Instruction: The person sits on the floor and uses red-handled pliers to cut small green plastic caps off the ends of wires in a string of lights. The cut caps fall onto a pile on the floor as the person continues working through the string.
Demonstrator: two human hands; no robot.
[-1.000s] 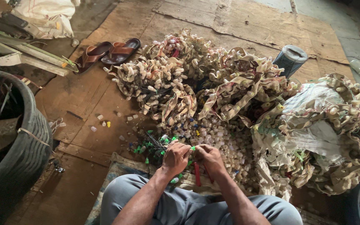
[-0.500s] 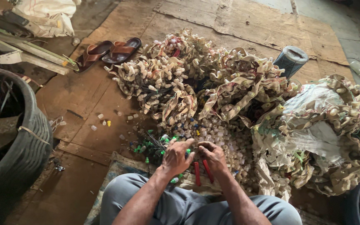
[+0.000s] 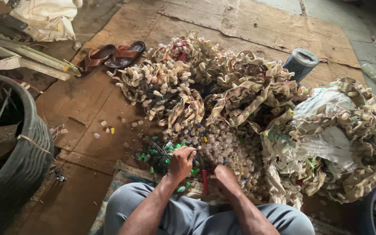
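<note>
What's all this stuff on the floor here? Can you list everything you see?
Tangled strips studded with small caps: big heap, beige, centre.
Loose caps: many, pale, before the knees.
Green-tipped wires: a bundle, near the left hand.
Red-handled tool: one, between the hands.
Sandals: two, brown, upper left.
Sack: one, white, right, under strips.
Cone: one, blue-grey, behind the heap.
Tyre: one, black, left.
Cardboard: brown sheets, underneath.
Left hand: on the wires.
Right hand: beside the tool.
</note>
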